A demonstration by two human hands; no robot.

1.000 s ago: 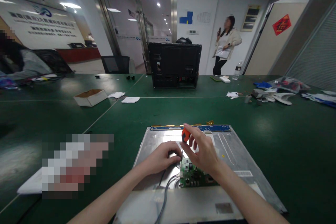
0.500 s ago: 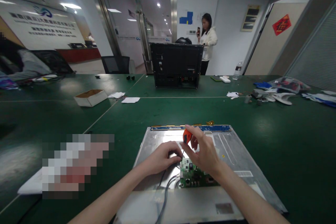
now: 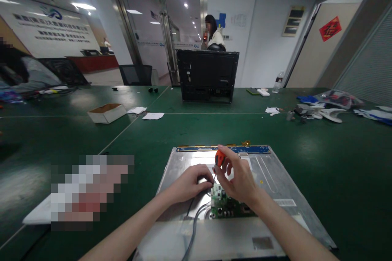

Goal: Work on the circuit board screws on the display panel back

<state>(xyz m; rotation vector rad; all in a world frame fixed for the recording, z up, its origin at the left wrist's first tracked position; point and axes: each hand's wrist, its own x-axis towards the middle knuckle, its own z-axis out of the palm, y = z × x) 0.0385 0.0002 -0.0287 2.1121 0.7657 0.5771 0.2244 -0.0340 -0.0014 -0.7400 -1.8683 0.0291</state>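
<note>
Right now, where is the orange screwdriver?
In the head view's lower half, just right of centre: the right hand holds the orange screwdriver, its shaft pointing down beside the left hand, near the green circuit board.

PCB partly hid by R hand; grey cable cut off @ btm.

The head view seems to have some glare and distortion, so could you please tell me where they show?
Head view: glare whitens the metal panel around the left hand; pale reflections lie on the green table; the outer edges look stretched and soft; pixel blocks hide something at picture left; the tip of the orange-and-black tool is too small to make out.
</note>
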